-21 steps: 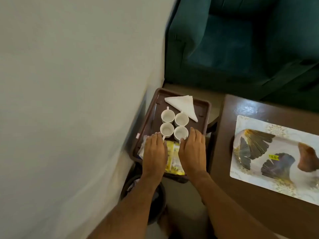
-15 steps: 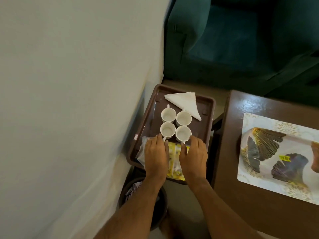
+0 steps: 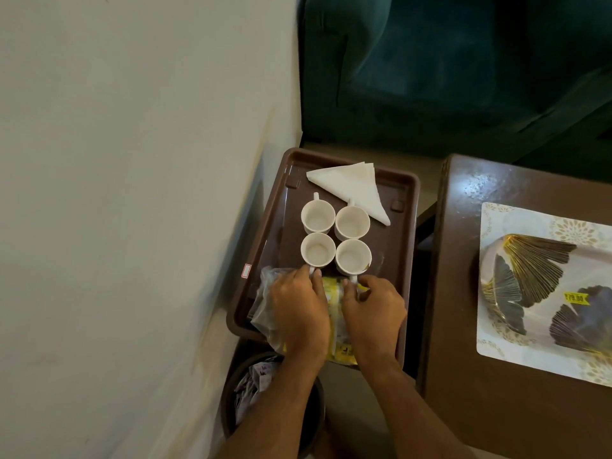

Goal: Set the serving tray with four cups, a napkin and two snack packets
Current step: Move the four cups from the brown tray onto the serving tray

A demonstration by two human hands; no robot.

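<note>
On the tray (image 3: 405,226), four cups (image 3: 335,239) sit centred, napkin (image 3: 351,188) at 12 o'clock, packets (image 3: 337,326) at 6 o'clock; left hand (image 3: 298,313) and right hand (image 3: 372,314) each pinch a near cup's handle, best nudged gently, keeping cups touching.

Bare tray floor (image 3: 395,246) right of the cups (image 3: 335,236); wall (image 3: 132,193) crowds the left.

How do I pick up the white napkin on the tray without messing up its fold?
Take the napkin by its wide folded edge at the tray's far end, coming from that far side. It lies flat in a triangle, and its narrow tip runs down beside the cups, so reaching from the near side risks bumping them.
</note>
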